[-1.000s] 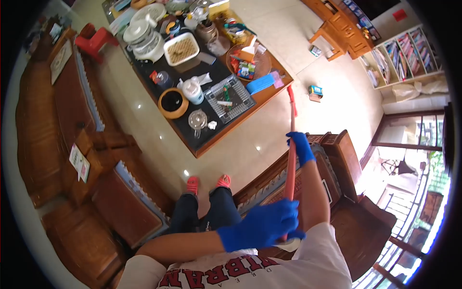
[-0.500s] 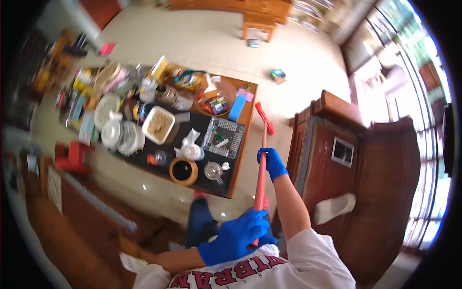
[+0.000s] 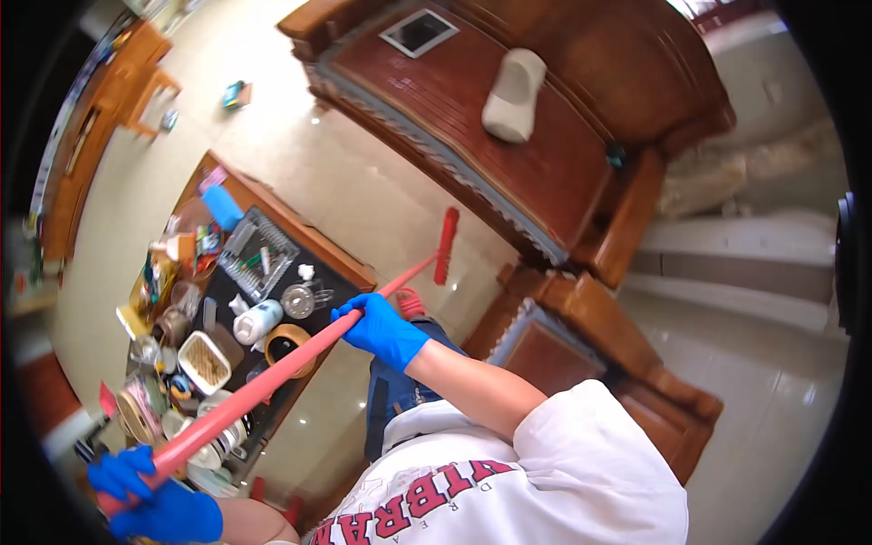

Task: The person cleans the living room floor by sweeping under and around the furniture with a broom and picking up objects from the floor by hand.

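Tiled floor (image 3: 409, 191): from my distant station I saw it pale and shiny, running between the pieces of furniture.
Wooden bench (image 3: 427, 100): it stood at the top of my view, its reddish seat edged in grey-blue cloth.
Low table (image 3: 309, 233): it sat on the left, its black top crowded with household things.
Wooden chair (image 3: 559, 359): I had it just below the bench, partly behind the person's arm.
Broom (image 3: 263, 386): it slanted from lower left up to the centre, its pink handle passing through both hands; its red head (image 3: 445, 245) lay beyond the right hand, over the floor near the bench. I could not tell whether that head touched down.
White cushion-like object (image 3: 513, 95): it rested on the bench seat.
Clear plastic basket (image 3: 259, 254): it lay on the table beside the right edge.
Right hand (image 3: 386, 333): blue-gloved, fingers curled round the handle, nearer the head than the other hand was.
Left hand (image 3: 163, 504): also blue-gloved, it gripped the handle close to its near end.
White bottle (image 3: 257, 322): I saw it tilted in view, on the table.
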`<action>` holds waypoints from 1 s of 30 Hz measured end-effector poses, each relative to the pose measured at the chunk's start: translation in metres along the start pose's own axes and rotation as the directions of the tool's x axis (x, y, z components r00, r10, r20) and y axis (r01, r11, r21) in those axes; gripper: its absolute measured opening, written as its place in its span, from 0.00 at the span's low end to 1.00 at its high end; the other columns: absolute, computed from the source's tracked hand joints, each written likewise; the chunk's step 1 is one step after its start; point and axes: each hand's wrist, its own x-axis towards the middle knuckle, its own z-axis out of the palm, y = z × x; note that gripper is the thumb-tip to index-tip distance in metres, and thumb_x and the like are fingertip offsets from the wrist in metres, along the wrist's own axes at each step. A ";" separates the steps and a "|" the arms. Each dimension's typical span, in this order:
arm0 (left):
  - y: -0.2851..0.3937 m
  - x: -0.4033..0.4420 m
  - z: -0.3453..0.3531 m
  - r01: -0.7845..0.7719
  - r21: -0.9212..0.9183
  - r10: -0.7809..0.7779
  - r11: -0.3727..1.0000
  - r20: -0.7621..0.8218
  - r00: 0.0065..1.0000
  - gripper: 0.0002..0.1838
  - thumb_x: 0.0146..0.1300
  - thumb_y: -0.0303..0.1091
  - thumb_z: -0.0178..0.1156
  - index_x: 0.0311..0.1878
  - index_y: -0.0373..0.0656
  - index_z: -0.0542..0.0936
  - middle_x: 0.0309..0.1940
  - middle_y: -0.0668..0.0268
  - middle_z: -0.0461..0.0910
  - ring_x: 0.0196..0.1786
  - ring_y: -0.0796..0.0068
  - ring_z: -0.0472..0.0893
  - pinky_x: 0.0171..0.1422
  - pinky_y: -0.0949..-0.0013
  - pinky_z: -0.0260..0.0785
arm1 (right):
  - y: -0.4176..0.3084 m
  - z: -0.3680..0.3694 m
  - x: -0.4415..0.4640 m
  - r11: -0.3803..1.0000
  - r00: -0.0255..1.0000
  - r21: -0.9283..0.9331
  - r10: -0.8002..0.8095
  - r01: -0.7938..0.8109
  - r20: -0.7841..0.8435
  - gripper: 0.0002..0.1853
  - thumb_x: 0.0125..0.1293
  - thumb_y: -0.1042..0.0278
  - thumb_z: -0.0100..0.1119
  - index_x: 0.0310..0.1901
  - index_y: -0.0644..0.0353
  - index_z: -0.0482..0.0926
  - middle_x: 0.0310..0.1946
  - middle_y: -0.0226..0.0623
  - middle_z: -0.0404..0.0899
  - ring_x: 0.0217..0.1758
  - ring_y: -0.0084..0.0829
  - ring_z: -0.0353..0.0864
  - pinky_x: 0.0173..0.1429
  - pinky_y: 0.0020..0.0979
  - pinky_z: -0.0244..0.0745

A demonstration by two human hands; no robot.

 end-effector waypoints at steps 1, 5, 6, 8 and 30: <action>-0.015 0.011 0.013 0.027 -0.008 -0.027 1.000 0.039 0.999 0.22 0.59 0.52 0.59 0.27 0.48 0.61 0.20 0.74 0.55 0.26 0.79 0.58 0.42 0.71 0.56 | -0.017 -0.023 0.011 0.994 1.000 0.108 -0.001 0.001 -0.002 0.04 0.50 0.83 0.43 0.26 0.65 0.60 0.25 0.43 0.64 0.30 0.40 0.68 0.46 0.40 0.70; -0.079 0.023 0.073 0.266 0.095 -0.281 0.959 0.222 0.934 0.20 0.65 0.52 0.51 0.31 0.46 0.59 0.24 0.72 0.55 0.30 0.76 0.62 0.46 0.67 0.56 | -0.075 -0.078 0.003 0.976 0.981 0.122 -0.173 0.182 -0.084 0.02 0.51 0.79 0.44 0.28 0.67 0.64 0.27 0.48 0.69 0.36 0.44 0.72 0.48 0.41 0.72; -0.096 0.015 0.093 0.264 0.154 -0.296 0.952 0.244 0.924 0.21 0.65 0.53 0.49 0.31 0.46 0.59 0.23 0.71 0.57 0.30 0.73 0.64 0.45 0.65 0.58 | -0.094 -0.098 0.010 0.956 0.954 0.027 -0.291 0.294 -0.078 0.04 0.52 0.76 0.44 0.29 0.68 0.65 0.27 0.51 0.71 0.40 0.47 0.73 0.50 0.41 0.73; -0.132 -0.007 0.132 0.346 0.122 -0.367 0.930 0.312 0.876 0.18 0.64 0.50 0.50 0.29 0.47 0.61 0.22 0.68 0.62 0.28 0.70 0.68 0.46 0.58 0.62 | -0.133 -0.128 0.013 0.893 0.893 -0.124 -0.443 0.432 -0.077 0.08 0.54 0.71 0.43 0.25 0.68 0.66 0.30 0.53 0.72 0.41 0.48 0.74 0.51 0.41 0.73; -0.038 0.019 0.186 0.063 0.056 -0.081 0.996 0.419 0.904 0.23 0.60 0.46 0.56 0.19 0.47 0.58 0.12 0.75 0.56 0.15 0.83 0.56 0.25 0.72 0.51 | -0.044 0.023 0.011 0.958 0.952 0.135 -0.272 0.254 0.142 0.09 0.53 0.72 0.50 0.18 0.57 0.65 0.15 0.35 0.66 0.19 0.33 0.67 0.23 0.33 0.65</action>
